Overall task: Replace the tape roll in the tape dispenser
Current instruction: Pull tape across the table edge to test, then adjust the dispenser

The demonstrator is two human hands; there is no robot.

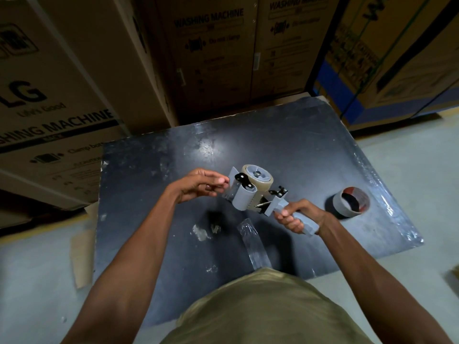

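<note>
dark table (154, 170) – tape dispenser (250, 194) diagonal, head up-left; right hand (295, 218) fingers clenched on handle, left hand (201, 186) released

Right hand (296, 216) grips the handle of a grey plastic tape dispenser (250, 194), held above a dark scuffed tabletop (154, 175). Clear tape roll (258, 180) sits on its hub. Left hand (201, 186), at 9 o'clock of dispenser, fingers loosely curled, touches its front. Empty grey cardboard core (350, 202) lies at 3 o'clock, well apart.
</note>
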